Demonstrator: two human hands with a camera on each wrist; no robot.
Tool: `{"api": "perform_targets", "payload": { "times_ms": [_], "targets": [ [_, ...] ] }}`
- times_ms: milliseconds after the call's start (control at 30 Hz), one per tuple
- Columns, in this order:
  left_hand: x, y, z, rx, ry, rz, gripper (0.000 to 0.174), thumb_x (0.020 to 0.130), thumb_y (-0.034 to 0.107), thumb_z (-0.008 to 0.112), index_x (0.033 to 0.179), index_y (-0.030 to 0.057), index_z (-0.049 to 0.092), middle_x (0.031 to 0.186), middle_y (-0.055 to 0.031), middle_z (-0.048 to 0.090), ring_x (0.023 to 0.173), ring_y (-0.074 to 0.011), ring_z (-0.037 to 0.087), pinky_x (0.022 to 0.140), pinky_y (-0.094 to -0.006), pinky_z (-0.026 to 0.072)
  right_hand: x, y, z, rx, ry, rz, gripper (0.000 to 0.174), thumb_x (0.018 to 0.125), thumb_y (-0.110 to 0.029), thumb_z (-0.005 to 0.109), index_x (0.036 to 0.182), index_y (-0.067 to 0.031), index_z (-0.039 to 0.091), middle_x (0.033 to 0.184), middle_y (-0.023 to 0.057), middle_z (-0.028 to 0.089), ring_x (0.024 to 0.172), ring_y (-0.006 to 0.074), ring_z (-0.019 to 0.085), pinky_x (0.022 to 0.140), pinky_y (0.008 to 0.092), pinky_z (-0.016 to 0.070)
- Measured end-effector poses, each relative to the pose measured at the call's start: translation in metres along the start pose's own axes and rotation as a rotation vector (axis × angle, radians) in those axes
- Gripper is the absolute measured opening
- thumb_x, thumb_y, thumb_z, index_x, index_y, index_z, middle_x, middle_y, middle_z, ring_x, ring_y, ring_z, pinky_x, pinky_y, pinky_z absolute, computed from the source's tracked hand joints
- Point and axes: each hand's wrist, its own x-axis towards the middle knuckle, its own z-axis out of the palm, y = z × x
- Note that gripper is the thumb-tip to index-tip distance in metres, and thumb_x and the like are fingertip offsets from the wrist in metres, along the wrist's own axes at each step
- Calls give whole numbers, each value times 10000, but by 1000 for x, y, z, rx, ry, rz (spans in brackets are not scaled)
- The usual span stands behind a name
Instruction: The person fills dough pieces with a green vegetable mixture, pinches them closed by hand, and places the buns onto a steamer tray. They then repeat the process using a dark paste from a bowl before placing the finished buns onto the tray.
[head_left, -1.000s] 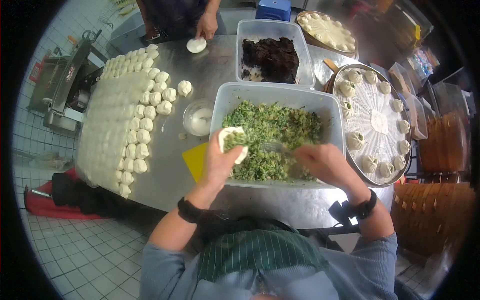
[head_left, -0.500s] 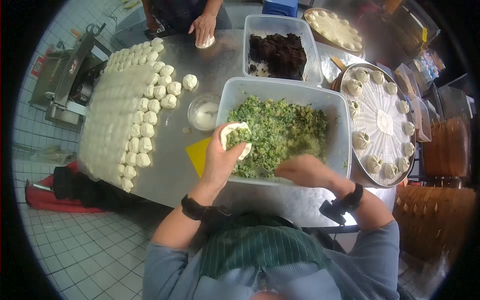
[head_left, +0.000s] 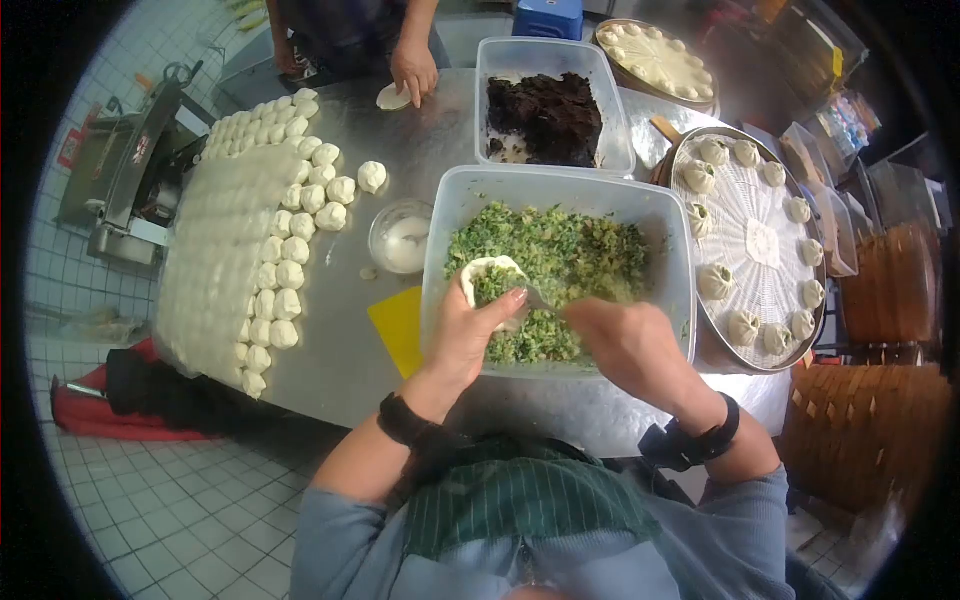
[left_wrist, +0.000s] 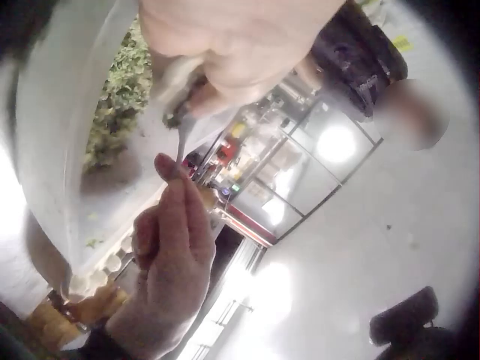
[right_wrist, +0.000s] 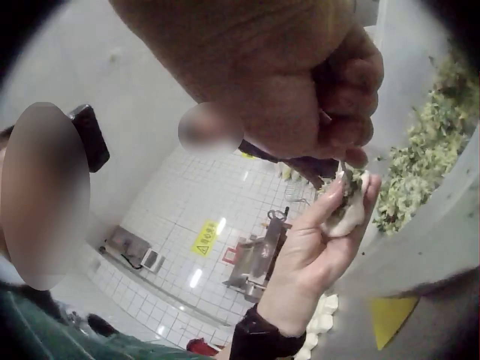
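My left hand [head_left: 462,335] holds a cupped dough wrapper [head_left: 490,265] with chopped green filling in it, over the near left part of a clear tub [head_left: 434,215] of green filling. My right hand [head_left: 635,345] grips a thin metal utensil [head_left: 537,299], its end at the filling in the wrapper. In the left wrist view the right hand [left_wrist: 169,255] pinches the utensil's handle [left_wrist: 181,142]. The right wrist view shows the wrapper [right_wrist: 349,216] in the left hand [right_wrist: 304,259], thumb at the filling; the right hand [right_wrist: 300,97] is curled just above.
Rows of dough balls [head_left: 290,275] lie at the left. Around the tub are a small bowl [head_left: 401,238], a yellow sheet [head_left: 398,330], a tub of dark filling [head_left: 545,115] and a round steamer tray [head_left: 735,280] of buns. Across the table, another person's hand [head_left: 413,70] touches a dough disc [head_left: 393,97].
My right hand has swung up and left from the tub's near edge, bringing the utensil to the wrapper. My left hand has shifted slightly right. The other person's hand has moved off the dough disc's middle.
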Motion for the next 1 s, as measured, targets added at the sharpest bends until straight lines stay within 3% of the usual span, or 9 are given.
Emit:
{"api": "perform_targets", "payload": {
  "times_ms": [67,233,367,500,767,900,967,1000],
  "targets": [
    [2,-4,-1,18,69,66,354,842,48,665,1153,39,498,1034,-46,588,885,-122,590,740,-283,513,-1,-1,1,-36,34,-14,142,877,-181,575,938,-100,674,691,159,633,631,356,617,568,435,487],
    [10,1,-17,47,104,119,351,842,-5,631,1161,34,488,1026,-50,584,902,-122,595,779,-294,527,-7,7,-20,-28,35,32,143,871,-177,579,931,-78,662,677,176,617,640,362,617,569,436,489],
    [6,15,-20,-128,111,21,397,832,-38,617,1198,16,473,1044,-63,582,938,-137,594,801,-301,531,-7,11,-25,-91,103,66,131,871,-160,579,927,-72,657,677,178,614,638,367,614,572,440,487],
    [4,11,-17,-69,74,43,385,839,-48,600,1199,16,478,1078,-64,575,965,-149,591,819,-302,521,-6,9,-11,-102,142,34,127,875,-163,579,924,-72,652,667,179,610,623,367,611,564,443,483],
    [6,0,-10,-121,83,89,372,842,-55,589,1192,23,486,1077,-67,579,957,-148,595,814,-293,516,-8,-2,9,-44,48,26,143,882,-194,566,906,-81,651,663,160,623,611,342,624,565,436,489],
    [4,6,-16,-118,135,102,369,836,-58,588,1184,18,491,1071,-74,591,946,-159,606,789,-311,529,3,16,-18,61,8,36,139,876,-182,560,868,-85,660,674,157,629,628,340,628,573,434,492],
    [3,12,-21,-126,151,85,373,829,-67,583,1182,14,492,1068,-84,597,941,-175,614,780,-324,537,4,29,-27,-158,54,28,131,865,-163,555,841,-87,659,678,155,627,650,343,632,578,422,497],
    [3,11,-26,-115,124,58,377,834,-64,572,1194,-6,477,1090,-116,593,977,-208,614,832,-346,531,4,30,-31,-384,-20,108,103,813,-134,590,796,-79,674,664,132,638,652,310,652,576,387,511]
  ]
}}
